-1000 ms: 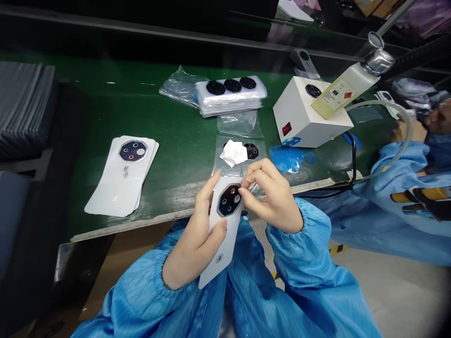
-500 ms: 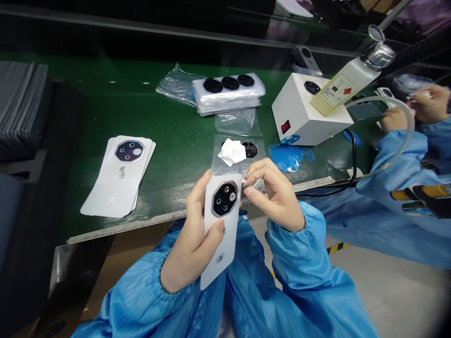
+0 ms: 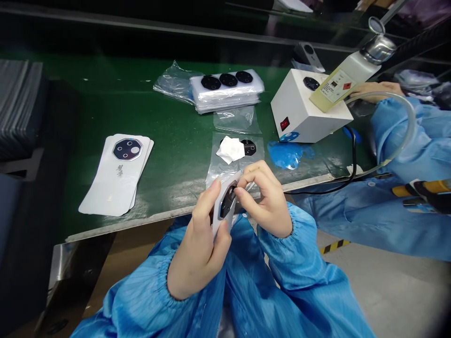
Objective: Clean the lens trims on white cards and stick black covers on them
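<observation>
My left hand (image 3: 197,251) grips a white phone back cover (image 3: 216,219) between thumb and fingers, above my lap at the table's edge. The cover is turned nearly edge-on, showing its black octagonal camera panel (image 3: 227,203) at a slant. My right hand (image 3: 266,199) is closed in a pinch, thumb and index fingertips touching the panel's right edge; what they hold, if anything, is too small to make out. Just beyond lies a clear plastic sheet (image 3: 214,171) with black lens covers (image 3: 249,147) and a crumpled white wipe (image 3: 230,149) on it.
White back covers (image 3: 109,183) lie stacked on the left. Behind are bagged lens covers (image 3: 225,98), a white box (image 3: 292,110) with a red switch, and a tilted bottle (image 3: 347,82) on it. Blue film (image 3: 287,155) lies nearby. Another person's sleeve (image 3: 405,131) is at the right.
My left hand has turned the back cover from facing me to nearly edge-on. My right fingertips have moved left onto the camera panel's edge. The other person's arms have shifted.
</observation>
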Available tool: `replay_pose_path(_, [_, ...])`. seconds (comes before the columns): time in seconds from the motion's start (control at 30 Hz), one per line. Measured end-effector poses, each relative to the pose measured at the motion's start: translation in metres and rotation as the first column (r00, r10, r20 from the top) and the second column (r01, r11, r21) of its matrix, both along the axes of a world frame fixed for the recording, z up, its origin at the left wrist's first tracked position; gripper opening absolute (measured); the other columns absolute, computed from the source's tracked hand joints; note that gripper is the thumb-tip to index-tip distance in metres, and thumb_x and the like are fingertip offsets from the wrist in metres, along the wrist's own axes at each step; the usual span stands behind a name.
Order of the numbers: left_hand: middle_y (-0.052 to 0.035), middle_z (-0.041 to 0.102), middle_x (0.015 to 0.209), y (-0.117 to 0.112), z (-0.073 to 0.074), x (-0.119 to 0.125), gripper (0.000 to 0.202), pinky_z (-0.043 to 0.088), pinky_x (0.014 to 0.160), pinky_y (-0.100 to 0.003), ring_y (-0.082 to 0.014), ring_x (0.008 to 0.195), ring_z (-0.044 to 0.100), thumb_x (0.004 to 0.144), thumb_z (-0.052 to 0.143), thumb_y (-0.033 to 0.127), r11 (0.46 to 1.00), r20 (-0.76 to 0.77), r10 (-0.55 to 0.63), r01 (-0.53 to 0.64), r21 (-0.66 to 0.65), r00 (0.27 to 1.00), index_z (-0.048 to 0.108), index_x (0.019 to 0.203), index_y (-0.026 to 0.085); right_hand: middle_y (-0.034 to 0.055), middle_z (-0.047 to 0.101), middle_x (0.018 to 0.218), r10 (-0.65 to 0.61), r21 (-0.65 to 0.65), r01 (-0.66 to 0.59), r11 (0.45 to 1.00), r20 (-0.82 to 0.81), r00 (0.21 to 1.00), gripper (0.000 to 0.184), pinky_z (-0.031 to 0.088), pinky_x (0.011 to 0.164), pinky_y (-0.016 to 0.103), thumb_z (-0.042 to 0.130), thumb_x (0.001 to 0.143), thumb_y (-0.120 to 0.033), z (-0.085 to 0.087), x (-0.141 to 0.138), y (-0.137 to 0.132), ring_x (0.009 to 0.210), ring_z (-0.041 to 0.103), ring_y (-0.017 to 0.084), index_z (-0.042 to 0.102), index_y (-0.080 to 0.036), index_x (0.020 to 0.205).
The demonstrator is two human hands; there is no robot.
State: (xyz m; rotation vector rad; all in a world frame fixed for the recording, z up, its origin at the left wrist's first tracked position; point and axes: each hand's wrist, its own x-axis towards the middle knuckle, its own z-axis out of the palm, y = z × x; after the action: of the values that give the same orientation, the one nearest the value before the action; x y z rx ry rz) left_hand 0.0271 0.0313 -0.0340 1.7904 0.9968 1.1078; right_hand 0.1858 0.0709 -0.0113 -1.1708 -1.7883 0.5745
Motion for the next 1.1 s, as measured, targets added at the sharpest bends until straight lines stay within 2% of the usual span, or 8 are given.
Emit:
replay_pose_path(0.3, [-0.0067, 0.028, 0.148, 0.004, 0.001, -0.005, 0.077, 0.032, 0.109, -0.052, -0.0294, 0.133, 0.035, 0.085, 0.047, 0.008, 0.999, -0.041, -0.04, 0.04, 0.01, 0.998, 0.006, 0.145, 0.034, 0.0023, 0.049, 0.08, 0.018, 0.051, -0.027, 0.998, 0.157, 0.987, 0.01, 0.044, 0.068, 0.03, 0.053, 0.083, -0.015, 0.002, 0.005, 0.001, 0.079, 0.051, 0.015, 0.049, -0.02, 0.076])
replay_pose_path(0.53, [-0.0014, 0.026, 0.15, 0.01, 0.007, -0.01, 0.073, 0.03, 0.113, -0.036, -0.0207, 0.136, 0.03, 0.086, 0.044, 0.008, 0.996, -0.077, -0.086, 0.083, -0.035, 0.993, 0.009, 0.145, 0.033, 0.0036, 0.049, 0.078, 0.091, 0.063, -0.118, 0.991, 0.326, 0.941, 0.01, 0.045, 0.066, 0.03, 0.052, 0.082, -0.013, 0.006, 0.014, 0.006, 0.075, 0.049, 0.015, 0.048, -0.018, 0.075])
replay_pose_path(0.63, [0.0001, 0.025, 0.15, 0.014, 0.009, -0.015, 0.07, 0.029, 0.113, -0.044, -0.0247, 0.137, 0.028, 0.088, 0.045, 0.011, 0.981, -0.041, -0.124, 0.117, -0.158, 0.991, 0.011, 0.143, 0.037, 0.0044, 0.051, 0.078, 0.168, 0.022, -0.191, 0.981, 0.383, 0.908, 0.01, 0.045, 0.066, 0.03, 0.051, 0.084, -0.015, 0.01, 0.019, 0.011, 0.075, 0.05, 0.015, 0.049, -0.018, 0.075])
replay_pose_path(0.73, [0.0003, 0.029, 0.149, 0.018, 0.012, -0.022, 0.066, 0.038, 0.105, -0.052, -0.0319, 0.133, 0.035, 0.088, 0.048, 0.017, 0.935, 0.065, -0.145, 0.158, -0.317, 0.987, 0.017, 0.141, 0.043, 0.0034, 0.052, 0.077, 0.279, -0.083, -0.266, 0.96, 0.343, 0.897, 0.01, 0.044, 0.063, 0.027, 0.053, 0.086, -0.02, 0.016, 0.027, 0.017, 0.071, 0.05, 0.013, 0.051, -0.017, 0.077])
replay_pose_path(0.83, [-0.0022, 0.043, 0.14, 0.018, 0.017, -0.025, 0.065, 0.057, 0.082, -0.042, -0.0298, 0.111, 0.059, 0.088, 0.051, 0.022, 0.832, 0.257, -0.137, 0.252, -0.494, 0.957, 0.019, 0.139, 0.047, 0.0017, 0.053, 0.075, 0.31, -0.185, -0.274, 0.944, 0.212, 0.927, 0.011, 0.043, 0.061, 0.024, 0.053, 0.087, -0.023, 0.022, 0.035, 0.021, 0.067, 0.05, 0.011, 0.053, -0.017, 0.078])
replay_pose_path(0.93, [-0.0032, 0.051, 0.132, 0.015, 0.023, -0.023, 0.066, 0.06, 0.07, -0.036, -0.0243, 0.09, 0.069, 0.088, 0.052, 0.022, 0.749, 0.378, -0.027, 0.27, -0.605, 0.925, 0.019, 0.138, 0.048, 0.0011, 0.053, 0.073, 0.23, -0.199, -0.209, 0.957, 0.086, 0.969, 0.011, 0.042, 0.061, 0.024, 0.051, 0.088, -0.02, 0.024, 0.036, 0.018, 0.067, 0.05, 0.01, 0.053, -0.017, 0.077])
replay_pose_path(1.0, [-0.0021, 0.048, 0.135, 0.013, 0.024, -0.022, 0.065, 0.059, 0.073, -0.038, -0.0242, 0.093, 0.067, 0.087, 0.054, 0.022, 0.771, 0.358, 0.03, 0.207, -0.603, 0.933, 0.022, 0.138, 0.047, 0.0011, 0.052, 0.073, 0.201, -0.176, -0.188, 0.966, 0.058, 0.978, 0.01, 0.042, 0.062, 0.024, 0.053, 0.086, -0.019, 0.023, 0.032, 0.013, 0.067, 0.05, 0.01, 0.053, -0.017, 0.077])
replay_pose_path(1.1, [0.0024, 0.04, 0.141, 0.012, 0.021, -0.022, 0.068, 0.052, 0.092, -0.041, -0.0245, 0.111, 0.057, 0.084, 0.057, 0.021, 0.869, 0.226, 0.005, 0.108, -0.482, 0.974, 0.025, 0.137, 0.048, 0.0015, 0.051, 0.075, 0.196, -0.15, -0.184, 0.971, 0.069, 0.978, 0.007, 0.043, 0.063, 0.025, 0.055, 0.084, -0.018, 0.019, 0.022, 0.005, 0.07, 0.049, 0.011, 0.053, -0.017, 0.077])
